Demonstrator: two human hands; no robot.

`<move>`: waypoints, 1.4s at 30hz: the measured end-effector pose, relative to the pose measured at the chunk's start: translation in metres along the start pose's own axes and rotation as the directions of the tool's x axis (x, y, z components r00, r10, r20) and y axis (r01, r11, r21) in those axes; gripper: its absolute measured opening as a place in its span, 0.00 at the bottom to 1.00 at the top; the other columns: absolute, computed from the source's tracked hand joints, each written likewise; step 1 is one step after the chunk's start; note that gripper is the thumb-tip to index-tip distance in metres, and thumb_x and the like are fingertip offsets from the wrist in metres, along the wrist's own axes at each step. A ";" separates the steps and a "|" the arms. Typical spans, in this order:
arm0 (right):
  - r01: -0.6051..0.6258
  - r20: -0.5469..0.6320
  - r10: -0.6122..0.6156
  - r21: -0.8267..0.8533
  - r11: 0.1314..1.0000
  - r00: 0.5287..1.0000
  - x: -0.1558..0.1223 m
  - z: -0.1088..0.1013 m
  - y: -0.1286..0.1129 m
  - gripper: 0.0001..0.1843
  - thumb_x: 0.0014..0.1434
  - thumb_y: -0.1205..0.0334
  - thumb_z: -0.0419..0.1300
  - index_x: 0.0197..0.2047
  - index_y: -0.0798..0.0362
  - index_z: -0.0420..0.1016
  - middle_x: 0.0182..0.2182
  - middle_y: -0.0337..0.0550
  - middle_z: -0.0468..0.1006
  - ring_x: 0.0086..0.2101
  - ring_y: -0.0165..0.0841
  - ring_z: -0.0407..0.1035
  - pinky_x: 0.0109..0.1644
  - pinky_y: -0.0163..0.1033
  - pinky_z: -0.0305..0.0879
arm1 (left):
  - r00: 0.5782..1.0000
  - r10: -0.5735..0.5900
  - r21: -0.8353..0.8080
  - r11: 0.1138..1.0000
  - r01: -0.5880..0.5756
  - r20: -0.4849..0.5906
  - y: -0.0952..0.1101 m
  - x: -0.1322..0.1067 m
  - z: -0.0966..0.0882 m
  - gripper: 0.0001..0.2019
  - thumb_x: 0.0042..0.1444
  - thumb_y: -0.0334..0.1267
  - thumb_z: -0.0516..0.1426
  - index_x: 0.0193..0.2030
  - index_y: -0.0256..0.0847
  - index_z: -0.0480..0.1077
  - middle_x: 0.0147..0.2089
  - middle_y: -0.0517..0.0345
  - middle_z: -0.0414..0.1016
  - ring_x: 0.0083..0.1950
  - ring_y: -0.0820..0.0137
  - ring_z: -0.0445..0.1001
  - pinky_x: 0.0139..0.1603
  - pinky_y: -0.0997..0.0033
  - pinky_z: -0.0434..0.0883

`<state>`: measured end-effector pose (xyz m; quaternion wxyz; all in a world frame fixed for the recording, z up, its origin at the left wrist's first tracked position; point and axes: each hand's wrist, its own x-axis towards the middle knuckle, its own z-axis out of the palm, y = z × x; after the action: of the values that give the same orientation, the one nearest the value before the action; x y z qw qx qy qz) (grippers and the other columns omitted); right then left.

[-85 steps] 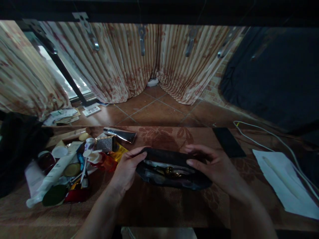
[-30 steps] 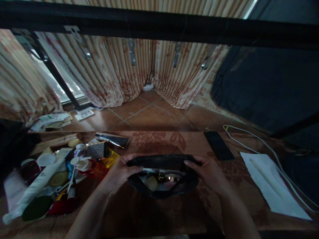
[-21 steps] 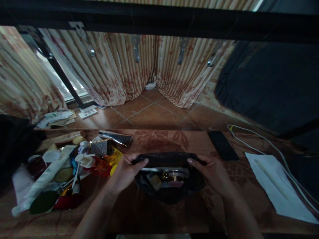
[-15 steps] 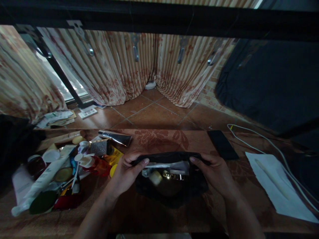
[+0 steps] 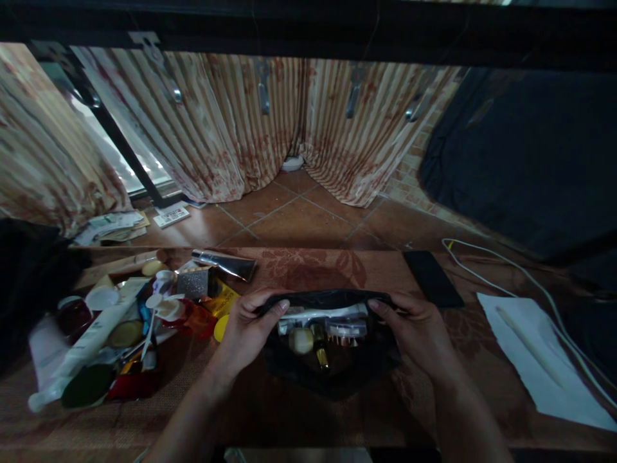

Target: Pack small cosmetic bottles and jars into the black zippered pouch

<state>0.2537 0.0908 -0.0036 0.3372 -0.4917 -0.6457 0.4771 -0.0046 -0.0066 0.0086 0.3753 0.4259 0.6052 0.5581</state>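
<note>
A black pouch (image 5: 332, 379) is held between both hands above the table, its mouth spread wide towards me. My left hand (image 5: 253, 328) grips the left end of the rim, thumb inside and fingers behind. At the right end, my right hand (image 5: 409, 328) pinches the rim in the same way. Inside the pouch lie a small bottle with a gold cap (image 5: 320, 350), a round pale jar (image 5: 301, 341), a clear case (image 5: 346, 329) and a long white item (image 5: 321, 313). The pouch's bottom is dark and hard to make out.
To the left, bottles, tubes and jars lie heaped, among them a white tube (image 5: 96, 334), a red pump bottle (image 5: 195, 319) and a silver tube (image 5: 225, 263). A black phone (image 5: 432, 278), white paper (image 5: 535, 360) and a white cable (image 5: 525, 276) lie to the right on the brown tablecloth (image 5: 313, 267).
The items inside the pouch have shifted; the gold-capped bottle now lies lengthwise towards me and the clear case shows more plainly. Both hands keep their grip on the rim.
</note>
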 end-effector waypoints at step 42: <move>-0.143 -0.222 0.066 -0.349 0.926 0.973 0.015 -0.004 0.006 0.27 0.58 0.40 0.53 0.35 0.53 0.83 0.25 0.43 0.80 0.35 0.45 0.75 0.35 0.41 0.66 | 0.969 -0.081 0.099 0.993 0.059 0.234 0.004 0.001 -0.040 0.18 0.51 0.30 0.60 0.50 0.39 0.77 0.46 0.52 0.81 0.46 0.61 0.78 0.47 0.67 0.72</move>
<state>0.2546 0.1066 -0.0083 0.2797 -0.6262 -0.6568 0.3133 -0.0416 -0.0196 0.0163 0.4445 0.4846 0.5957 0.4612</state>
